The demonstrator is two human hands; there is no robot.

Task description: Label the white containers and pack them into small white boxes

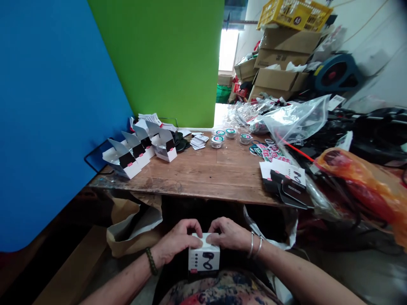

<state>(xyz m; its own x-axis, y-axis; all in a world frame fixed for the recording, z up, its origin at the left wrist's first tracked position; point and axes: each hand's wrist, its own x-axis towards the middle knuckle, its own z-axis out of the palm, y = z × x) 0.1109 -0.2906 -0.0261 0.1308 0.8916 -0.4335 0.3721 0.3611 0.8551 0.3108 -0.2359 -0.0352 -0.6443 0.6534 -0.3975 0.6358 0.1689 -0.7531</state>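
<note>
I had the small white printed carton (204, 259) in both hands, below the near edge of the worktop (203, 178). The left hand (176, 241) was partly closed, its thumb on the carton's top and its fingers curled at the far side; the right hand (230, 235) mirrored it, thumb and bent fingers holding the top from the other side.

On the worktop's left I saw a cluster of open cartons (165, 148) with their lids up. Towards its far edge lay white cards (199, 141) and round clear containers (217, 142) with green-and-white labels. On its right were scattered stickers (270, 153), folded flat cartons (282, 176) and a clear plastic bag (295, 118). A brown paper bag (119, 243) sat below its left part, and a green panel (165, 63) stood behind it.
</note>
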